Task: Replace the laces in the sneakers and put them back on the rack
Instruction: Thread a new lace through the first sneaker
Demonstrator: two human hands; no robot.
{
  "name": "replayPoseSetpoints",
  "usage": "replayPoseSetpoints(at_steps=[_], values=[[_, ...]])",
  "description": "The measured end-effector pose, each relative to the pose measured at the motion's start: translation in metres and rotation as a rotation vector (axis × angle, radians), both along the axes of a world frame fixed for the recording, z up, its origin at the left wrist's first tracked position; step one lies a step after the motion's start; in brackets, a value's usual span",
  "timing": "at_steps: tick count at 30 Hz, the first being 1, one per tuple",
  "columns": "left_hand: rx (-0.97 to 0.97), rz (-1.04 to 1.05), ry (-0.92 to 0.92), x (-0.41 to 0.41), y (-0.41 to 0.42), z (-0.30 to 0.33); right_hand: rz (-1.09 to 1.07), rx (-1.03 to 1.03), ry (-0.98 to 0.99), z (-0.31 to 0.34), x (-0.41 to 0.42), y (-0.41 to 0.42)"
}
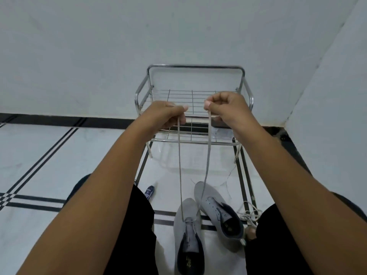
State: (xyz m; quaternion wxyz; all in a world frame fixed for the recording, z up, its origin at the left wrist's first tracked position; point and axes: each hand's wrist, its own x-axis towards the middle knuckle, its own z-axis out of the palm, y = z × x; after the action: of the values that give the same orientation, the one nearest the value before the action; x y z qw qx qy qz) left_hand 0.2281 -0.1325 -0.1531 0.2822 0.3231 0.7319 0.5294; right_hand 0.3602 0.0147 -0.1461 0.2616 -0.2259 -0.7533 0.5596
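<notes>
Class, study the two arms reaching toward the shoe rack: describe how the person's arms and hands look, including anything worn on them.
Both forearms are bare from the frame's lower edge to the wrists; no sleeve shows. The left hand and right hand wear no gloves, and no ring, watch or bracelet is visible. Fingernails are short and pale. Black clothing shows only lower down, over the legs.

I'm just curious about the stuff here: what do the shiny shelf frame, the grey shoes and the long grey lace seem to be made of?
The shiny wire shoe rack looks like chromed or polished steel tubing: it shows bright mirror-like glints. The two grey sneakers look like matte suede or soft fabric, with no shine; which one is unclear. The flat grey lace, pinched by the left hand and right hand, looks like woven textile, limp and dull.
</notes>
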Motion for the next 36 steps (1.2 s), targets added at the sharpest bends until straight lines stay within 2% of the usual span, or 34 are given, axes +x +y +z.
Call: replayPoseSetpoints(at_steps=[5, 8, 14, 21, 36], values=[[0.102, -0.003, -0.001, 0.006, -0.001, 0.003, 0.02, 0.003, 0.021, 0.011, 0.009, 0.001], [0.206, 0.056, -0.036, 0.014, 0.001, 0.003, 0.028, 0.032, 0.012, 0.014, 0.012, 0.001], [0.288, 0.123, -0.057, 0.024, 0.006, 0.0, 0.034, 0.075, 0.001, 0.019, 0.016, -0.001], [0.299, 0.1, -0.043, 0.033, 0.014, -0.001, 0.042, 0.228, -0.018, 0.023, 0.019, -0.003], [0.326, 0.032, -0.04, 0.042, 0.014, 0.002, 0.054, 0.156, 0.05, 0.025, 0.019, -0.005]])
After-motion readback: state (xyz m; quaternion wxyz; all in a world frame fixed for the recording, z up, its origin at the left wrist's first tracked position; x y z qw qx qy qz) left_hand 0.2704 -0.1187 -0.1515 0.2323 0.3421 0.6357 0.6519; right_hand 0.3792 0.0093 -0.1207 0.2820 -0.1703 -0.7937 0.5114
